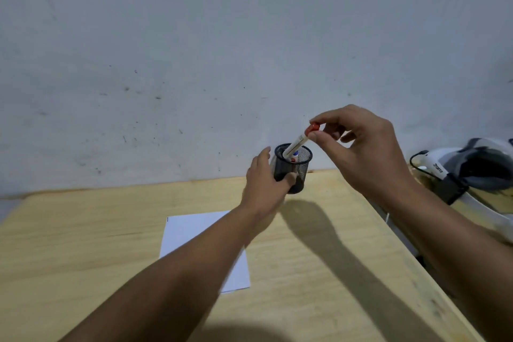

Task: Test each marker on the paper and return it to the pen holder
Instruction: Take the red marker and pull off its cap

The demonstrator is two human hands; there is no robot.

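A black mesh pen holder (298, 165) stands near the far edge of the wooden table. My left hand (265, 183) grips its side, thumb across the front. My right hand (361, 147) pinches the top of a white marker with a red cap (298, 141); the marker leans with its lower end inside the holder. Other markers (294, 155), one blue and one red, show inside the holder. A white sheet of paper (194, 233) lies on the table in front of the holder, partly covered by my left forearm.
The wooden table (83, 244) reaches to a grey wall (194, 64) at the back. Off the table's right edge lies a white and grey device with a black cable (466, 169).
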